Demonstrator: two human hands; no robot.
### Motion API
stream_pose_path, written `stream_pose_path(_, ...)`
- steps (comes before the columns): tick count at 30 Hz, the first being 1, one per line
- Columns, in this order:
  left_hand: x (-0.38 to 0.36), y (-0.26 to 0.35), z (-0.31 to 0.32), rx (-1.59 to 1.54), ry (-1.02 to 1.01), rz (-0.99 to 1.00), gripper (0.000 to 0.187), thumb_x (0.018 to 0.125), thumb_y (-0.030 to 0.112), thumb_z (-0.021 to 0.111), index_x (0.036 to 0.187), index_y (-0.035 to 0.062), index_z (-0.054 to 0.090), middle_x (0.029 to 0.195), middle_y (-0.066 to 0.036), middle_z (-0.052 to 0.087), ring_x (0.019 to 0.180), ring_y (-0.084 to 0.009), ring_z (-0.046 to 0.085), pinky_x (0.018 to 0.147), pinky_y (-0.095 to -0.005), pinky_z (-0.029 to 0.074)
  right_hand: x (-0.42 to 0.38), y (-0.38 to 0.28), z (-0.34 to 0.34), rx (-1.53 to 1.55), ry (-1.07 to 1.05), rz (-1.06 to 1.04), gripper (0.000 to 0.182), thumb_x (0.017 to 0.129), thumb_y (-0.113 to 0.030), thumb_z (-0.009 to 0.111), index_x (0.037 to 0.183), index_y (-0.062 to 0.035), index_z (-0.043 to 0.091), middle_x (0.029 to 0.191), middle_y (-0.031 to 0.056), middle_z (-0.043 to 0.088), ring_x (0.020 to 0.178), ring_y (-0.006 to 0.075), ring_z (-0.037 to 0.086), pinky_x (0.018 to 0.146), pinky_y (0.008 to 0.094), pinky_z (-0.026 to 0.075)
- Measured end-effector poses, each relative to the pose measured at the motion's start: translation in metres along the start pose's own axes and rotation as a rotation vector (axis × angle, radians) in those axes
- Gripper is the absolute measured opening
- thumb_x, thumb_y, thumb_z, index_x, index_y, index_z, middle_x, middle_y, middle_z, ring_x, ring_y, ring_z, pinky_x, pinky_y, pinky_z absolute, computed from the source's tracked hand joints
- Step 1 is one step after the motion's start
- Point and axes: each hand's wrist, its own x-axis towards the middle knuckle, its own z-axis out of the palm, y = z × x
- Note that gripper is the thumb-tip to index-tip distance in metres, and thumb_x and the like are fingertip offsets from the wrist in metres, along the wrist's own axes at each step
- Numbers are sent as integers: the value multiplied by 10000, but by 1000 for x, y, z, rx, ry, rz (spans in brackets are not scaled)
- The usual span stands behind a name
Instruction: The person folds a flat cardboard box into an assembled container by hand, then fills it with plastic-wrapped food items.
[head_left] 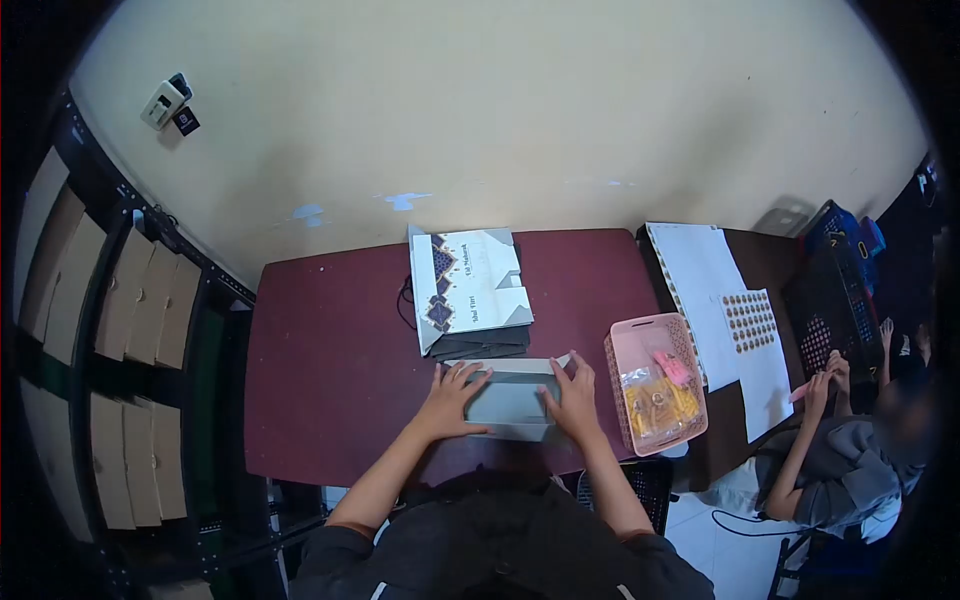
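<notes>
A pale grey-blue open box lies on the maroon table close to my body, its inside facing up. My left hand grips its left end, with the fingers over the far corner and the thumb near the front wall. Around the right end curl the fingers of my right hand, the thumb reaching inside the wall. Just beyond the box is a stack of flat printed cardboard pieces, white with dark blue patterns and lettering, with dark pieces underneath.
To the right stands a pink basket holding yellow packets and a pink packet. Farther right are white sheets and a sticker sheet. Another person sits there holding something pink. Shelves with cardboard boxes line the left.
</notes>
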Motion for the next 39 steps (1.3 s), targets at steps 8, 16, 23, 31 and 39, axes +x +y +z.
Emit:
stream_pose_path(8, 5, 5, -21, 35, -24, 62, 1083, 511, 490, 806, 1412, 211, 274, 1316, -145, 371, 1233, -353, 351, 1030, -591, 216, 2, -4, -12, -182, -469, -212, 1160, 506, -357, 827, 1436, -136, 169, 1361, 137, 344, 1290, 345, 287, 1079, 563, 99)
stream_pose_path(16, 1, 7, -23, -48, -15, 70, 1075, 494, 289, 838, 1411, 230, 281, 1189, -127, 454, 1119, -332, 433, 927, -467, 351, 6, -1, -13, -154, -420, -265, 994, 505, -240, 807, 1370, -158, 323, 1227, 141, 437, 1219, 336, 363, 1045, 565, 190)
stream_pose_path(23, -9, 1, -10, -185, 48, -46, 1219, 496, 343, 845, 1455, 182, 110, 1305, -194, 355, 1230, -380, 318, 1020, -490, 259, 11, 6, -16, 5, -592, -121, 1001, 498, -204, 795, 1377, -173, 318, 1243, 169, 412, 1221, 375, 350, 1059, 462, 263)
stream_pose_path(31, -16, -9, 70, -960, 367, -237, 845, 880, 636, 298, 1453, 95, -6, 1412, -197, 253, 1323, -312, 223, 1082, -405, 130, -2, 17, -1, 303, -374, -127, 1117, 598, -366, 798, 1435, -70, 120, 1390, 217, 280, 1286, 401, 267, 1062, 446, 247)
stream_pose_path(39, 2, 13, 69, -1394, 510, -446, 584, 978, 455, 173, 1436, 93, 174, 1468, -147, 206, 1353, -246, 197, 1099, -339, 137, -13, 27, 55, 979, -119, 298, 690, 919, -383, 446, 1431, -34, 143, 1440, 195, 234, 1332, 286, 228, 1086, 367, 169)
